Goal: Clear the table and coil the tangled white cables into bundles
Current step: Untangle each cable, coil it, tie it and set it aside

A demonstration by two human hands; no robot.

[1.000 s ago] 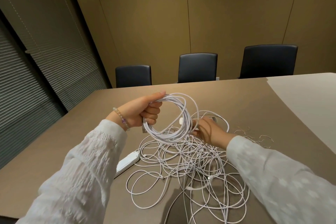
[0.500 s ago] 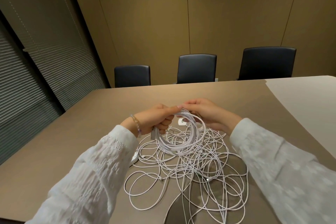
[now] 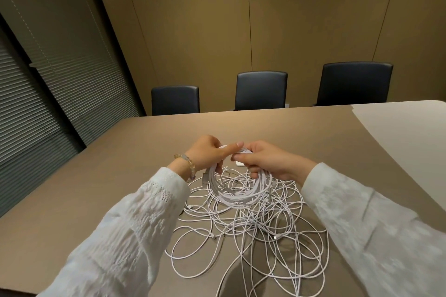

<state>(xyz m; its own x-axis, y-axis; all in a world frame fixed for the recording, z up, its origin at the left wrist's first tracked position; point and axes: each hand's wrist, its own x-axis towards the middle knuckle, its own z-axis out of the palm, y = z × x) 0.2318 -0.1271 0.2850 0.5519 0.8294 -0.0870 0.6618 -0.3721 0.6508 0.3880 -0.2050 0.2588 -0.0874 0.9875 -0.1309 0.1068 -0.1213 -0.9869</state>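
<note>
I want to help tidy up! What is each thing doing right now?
Coiled bundle: looped, held up by both hands.
Left hand: grips the bundle.
Right hand: grips the bundle.
Loose cables: tangled on the table.
Chairs: empty.
</note>
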